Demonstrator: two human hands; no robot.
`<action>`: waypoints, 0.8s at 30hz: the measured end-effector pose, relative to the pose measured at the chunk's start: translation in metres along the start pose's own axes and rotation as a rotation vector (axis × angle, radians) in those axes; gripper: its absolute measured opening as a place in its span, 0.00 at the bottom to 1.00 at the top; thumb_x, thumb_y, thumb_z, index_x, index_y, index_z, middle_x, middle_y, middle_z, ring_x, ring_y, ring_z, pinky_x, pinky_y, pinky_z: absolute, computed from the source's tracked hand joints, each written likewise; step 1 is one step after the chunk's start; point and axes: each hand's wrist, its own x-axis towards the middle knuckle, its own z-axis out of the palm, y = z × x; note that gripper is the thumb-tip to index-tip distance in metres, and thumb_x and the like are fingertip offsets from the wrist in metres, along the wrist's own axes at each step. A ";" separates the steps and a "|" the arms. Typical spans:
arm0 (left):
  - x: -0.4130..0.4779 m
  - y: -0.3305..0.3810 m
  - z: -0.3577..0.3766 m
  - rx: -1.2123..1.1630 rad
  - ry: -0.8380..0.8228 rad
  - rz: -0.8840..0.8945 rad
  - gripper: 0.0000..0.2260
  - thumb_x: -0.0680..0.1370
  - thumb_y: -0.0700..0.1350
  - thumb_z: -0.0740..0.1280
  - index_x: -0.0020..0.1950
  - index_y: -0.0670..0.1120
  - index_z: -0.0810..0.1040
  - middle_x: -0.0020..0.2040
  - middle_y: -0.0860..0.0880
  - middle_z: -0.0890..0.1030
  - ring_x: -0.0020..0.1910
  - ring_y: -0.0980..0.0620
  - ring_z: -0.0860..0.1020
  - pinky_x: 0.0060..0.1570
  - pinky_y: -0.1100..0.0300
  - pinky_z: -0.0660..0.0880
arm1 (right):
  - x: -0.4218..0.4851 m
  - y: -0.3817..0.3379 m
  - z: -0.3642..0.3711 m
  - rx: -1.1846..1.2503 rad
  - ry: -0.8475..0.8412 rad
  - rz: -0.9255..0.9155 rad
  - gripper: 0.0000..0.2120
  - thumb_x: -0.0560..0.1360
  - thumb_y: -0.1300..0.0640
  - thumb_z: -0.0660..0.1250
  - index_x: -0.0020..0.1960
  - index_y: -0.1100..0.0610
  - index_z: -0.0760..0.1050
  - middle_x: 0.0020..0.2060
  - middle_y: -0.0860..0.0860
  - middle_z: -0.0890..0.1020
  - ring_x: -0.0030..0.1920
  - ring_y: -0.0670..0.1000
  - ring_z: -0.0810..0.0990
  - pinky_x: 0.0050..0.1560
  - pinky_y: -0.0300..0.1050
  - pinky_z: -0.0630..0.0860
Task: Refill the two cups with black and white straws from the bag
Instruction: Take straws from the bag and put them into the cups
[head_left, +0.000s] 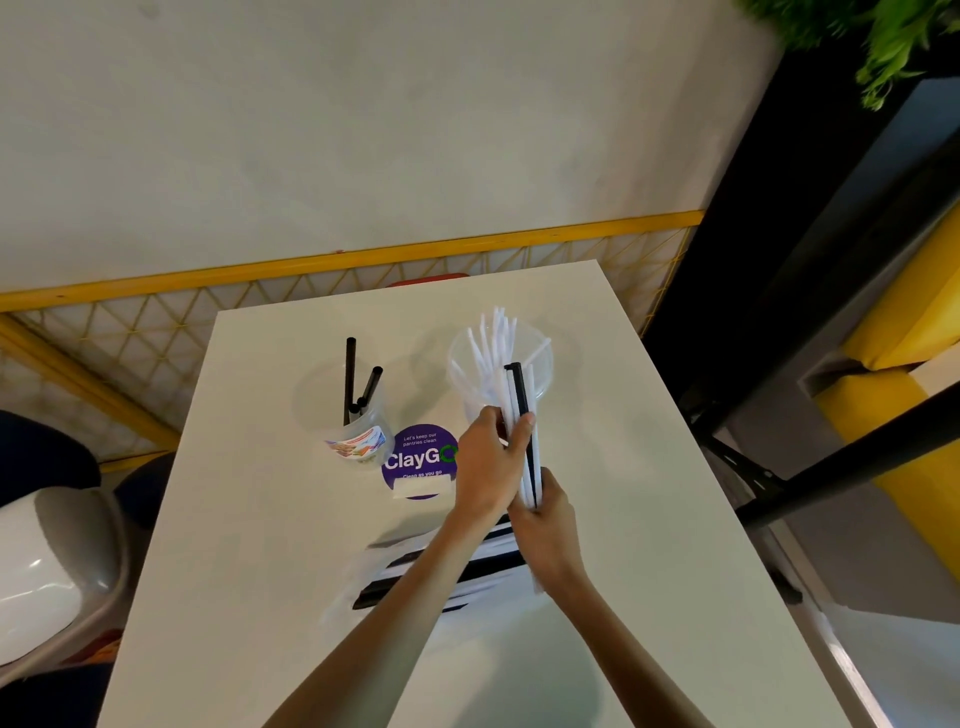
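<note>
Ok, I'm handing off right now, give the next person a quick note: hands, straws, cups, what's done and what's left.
Right hand: closed on the bottom of a bundle of straws, mostly white with one black among them.
Left hand: grip on that bundle higher up, apparently sorting.
Left cup: a few black straws.
Right cup: many white straws.
Bag: on the table under the forearms, black and white straws inside.
Left: sort the bundle, then empty the bag.

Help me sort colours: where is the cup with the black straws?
The cup with black straws stands left of centre on the table, beside the purple sticker.
</note>
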 end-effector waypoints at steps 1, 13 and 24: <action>0.000 -0.001 0.000 0.015 -0.002 0.011 0.14 0.78 0.52 0.63 0.40 0.43 0.69 0.35 0.49 0.75 0.36 0.48 0.75 0.37 0.59 0.70 | 0.000 0.000 0.000 0.015 0.000 0.002 0.09 0.75 0.56 0.64 0.41 0.61 0.69 0.29 0.52 0.71 0.30 0.49 0.66 0.29 0.40 0.66; 0.006 0.010 0.002 0.013 -0.103 -0.137 0.09 0.82 0.46 0.54 0.48 0.40 0.66 0.36 0.48 0.71 0.37 0.49 0.73 0.34 0.60 0.68 | 0.005 0.005 -0.009 0.156 -0.108 -0.003 0.04 0.76 0.52 0.64 0.44 0.51 0.71 0.31 0.55 0.75 0.28 0.50 0.74 0.31 0.34 0.70; 0.044 0.034 -0.013 -0.336 -0.126 -0.272 0.07 0.82 0.41 0.51 0.48 0.43 0.66 0.32 0.45 0.77 0.27 0.49 0.76 0.31 0.58 0.76 | 0.010 0.003 -0.021 0.402 -0.124 0.200 0.13 0.80 0.50 0.56 0.42 0.57 0.68 0.24 0.49 0.66 0.20 0.46 0.63 0.20 0.37 0.63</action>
